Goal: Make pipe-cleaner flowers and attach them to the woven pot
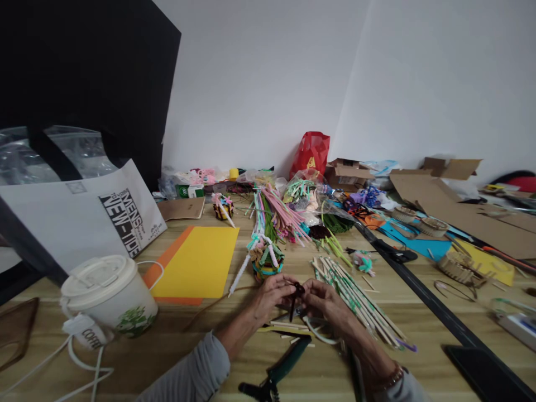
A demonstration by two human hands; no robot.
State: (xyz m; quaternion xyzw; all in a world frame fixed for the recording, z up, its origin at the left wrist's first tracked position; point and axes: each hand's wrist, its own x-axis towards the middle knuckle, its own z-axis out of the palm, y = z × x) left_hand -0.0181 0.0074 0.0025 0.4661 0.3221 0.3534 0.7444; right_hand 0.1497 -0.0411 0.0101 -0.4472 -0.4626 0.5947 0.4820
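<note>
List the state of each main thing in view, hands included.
Left hand: pinching a thin dark strand
Right hand: pinching the same strand
Strand: one end hanging down
White round container: lid on
Dark-green-handled tool: lying down, unheld
Yellow rectangular paper: flat, overlapping orange paper
Thin pale sticks: lying in a loose bundle
Red plastic bag: upright

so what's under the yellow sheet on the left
Under the yellow sheet, an orange sheet shows along the left and near edges; anything else beneath is covered.
</note>
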